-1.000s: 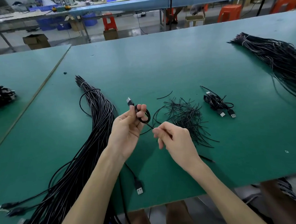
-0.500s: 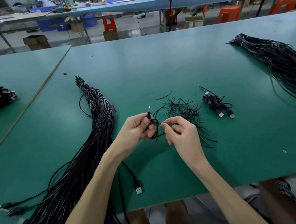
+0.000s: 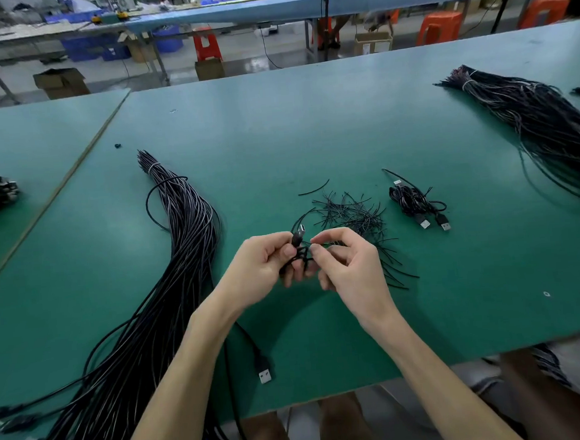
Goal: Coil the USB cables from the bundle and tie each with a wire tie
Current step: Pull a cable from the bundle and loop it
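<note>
Green covering is seen on the long counter [image 3: 310, 132], and behind it a workshop floor with orange stools [image 3: 438, 25] and a cardboard box [image 3: 61, 83] is visible. Above the near middle of the counter a small coil [image 3: 303, 256] of black USB cable is held between both hands. The left hand [image 3: 261, 270] is closed around the coil, with the thumb laid over the loops, and a USB plug [image 3: 298, 236] is seen sticking up from the top of this grip. The right hand [image 3: 350, 267] is curled, and its thumb and forefinger are pinched on the right side of the coil; whether a wire tie is caught between them cannot be told. The large bundle [image 3: 180, 248] of uncoiled cables is laid to the left of the hands, bound by a pale band at its far end. A loose plug [image 3: 264, 371] is found near the front edge, beside the left forearm. The wire ties [image 3: 353, 215] are scattered just beyond the right hand, and the tied cables [image 3: 414, 200] are placed further right. A second bundle [image 3: 542, 119] is spread at the far right.
</note>
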